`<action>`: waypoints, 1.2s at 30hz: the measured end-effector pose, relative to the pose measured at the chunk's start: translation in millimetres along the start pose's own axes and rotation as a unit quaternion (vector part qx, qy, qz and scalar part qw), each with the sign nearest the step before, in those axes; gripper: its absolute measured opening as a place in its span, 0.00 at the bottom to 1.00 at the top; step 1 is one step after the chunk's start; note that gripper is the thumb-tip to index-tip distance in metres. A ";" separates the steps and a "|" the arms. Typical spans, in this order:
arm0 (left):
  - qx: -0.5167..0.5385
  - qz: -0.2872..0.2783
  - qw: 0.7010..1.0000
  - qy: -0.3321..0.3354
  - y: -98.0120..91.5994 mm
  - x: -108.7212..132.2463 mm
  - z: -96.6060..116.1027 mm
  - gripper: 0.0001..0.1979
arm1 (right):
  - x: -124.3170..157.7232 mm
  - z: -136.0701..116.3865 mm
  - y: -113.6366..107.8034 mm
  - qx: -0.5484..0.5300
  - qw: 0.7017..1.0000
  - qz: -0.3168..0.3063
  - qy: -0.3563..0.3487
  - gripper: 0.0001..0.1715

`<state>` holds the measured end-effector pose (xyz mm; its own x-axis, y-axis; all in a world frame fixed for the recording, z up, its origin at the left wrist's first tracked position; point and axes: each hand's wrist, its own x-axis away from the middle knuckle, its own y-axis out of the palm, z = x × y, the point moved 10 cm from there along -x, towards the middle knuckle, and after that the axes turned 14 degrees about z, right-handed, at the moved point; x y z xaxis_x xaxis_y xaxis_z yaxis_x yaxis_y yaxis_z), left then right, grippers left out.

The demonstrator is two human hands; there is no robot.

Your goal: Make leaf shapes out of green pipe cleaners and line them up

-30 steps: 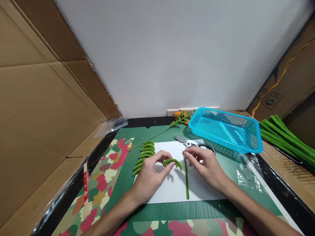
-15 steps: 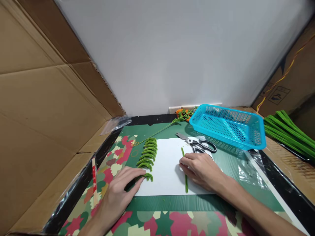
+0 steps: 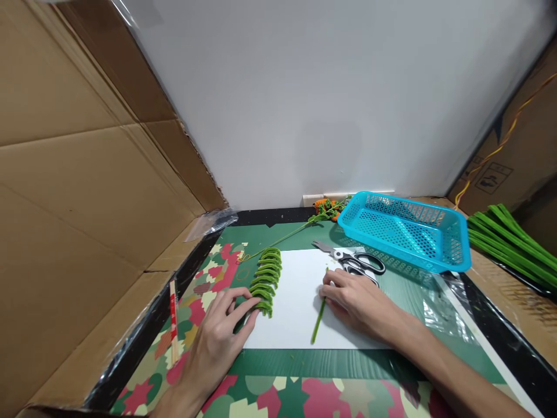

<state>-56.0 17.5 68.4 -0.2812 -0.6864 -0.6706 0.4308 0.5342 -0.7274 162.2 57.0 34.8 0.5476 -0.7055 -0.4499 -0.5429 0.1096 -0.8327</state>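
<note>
Several curved green pipe cleaner pieces (image 3: pixel 268 268) lie in a column along the left side of a white sheet of paper (image 3: pixel 296 302). At the near end of that column, my left hand (image 3: pixel 226 325) pinches the lowest curved piece (image 3: pixel 264 307) between thumb and fingers. My right hand (image 3: pixel 352 296) rests over the paper's right half, its fingers closed on a straight green pipe cleaner (image 3: pixel 319 325), whose near end slants down to the left. Just beyond that hand lie the scissors (image 3: pixel 348 258), with black and white handles, partly on the paper.
A blue perforated basket (image 3: pixel 404 232) stands at the back right. Beside it is a bundle of green pipe cleaners (image 3: pixel 509 244). Orange flowers on a green stem (image 3: pixel 291 233) lie at the back. A red-wrapped chopstick packet (image 3: pixel 173 319) is at left. Cardboard walls (image 3: pixel 100 191) flank the table.
My left hand has moved the lowest curved piece up against the others in the column. The straight pipe cleaner in my right hand has swung from near vertical to slanting.
</note>
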 end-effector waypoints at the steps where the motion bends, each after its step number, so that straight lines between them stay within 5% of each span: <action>1: -0.001 0.002 1.000 0.002 -0.3 0.8 0.2 0.10 | -0.1 -1.0 -0.5 -0.003 1.000 0.002 -0.004 0.10; 8: 0.005 0.011 1.000 0.022 -4.1 2.7 8.9 0.17 | -2.9 -7.1 -0.1 0.026 0.999 0.021 -0.042 0.08; 15: 0.074 0.007 0.995 0.062 10.0 -20.0 57.3 0.19 | -6.9 -2.4 -1.9 0.035 0.998 0.054 -0.023 0.10; 22: 0.100 0.039 0.957 0.270 39.2 -40.8 127.6 0.21 | -15.8 11.2 -6.6 0.089 0.993 0.076 -0.001 0.05; 26: 0.050 0.072 0.979 0.183 67.9 -71.4 103.6 0.17 | -18.0 24.2 -30.4 0.034 0.983 0.177 0.046 0.12; 29: 0.029 0.080 0.980 0.178 86.8 -76.4 93.3 0.13 | -12.4 36.2 -54.6 -0.010 0.952 0.296 0.082 0.16; 33: 0.036 0.127 0.972 0.193 82.5 -73.4 91.4 0.13 | -6.9 54.0 -67.5 -0.082 0.916 0.371 0.126 0.13; 34: 0.071 0.126 0.974 0.173 79.7 -73.7 88.5 0.12 | -6.6 58.8 -67.8 -0.109 0.909 0.375 0.143 0.12; 36: 0.160 0.029 0.983 0.089 93.2 -74.1 77.6 0.11 | -7.2 64.6 -67.1 -0.161 0.898 0.374 0.168 0.12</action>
<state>71.5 79.8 61.6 -0.3815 -0.5463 -0.7457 0.6908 0.3675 -0.6226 235.9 100.0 73.0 -0.2404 -0.6965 -0.6761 -0.8639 0.4710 -0.1781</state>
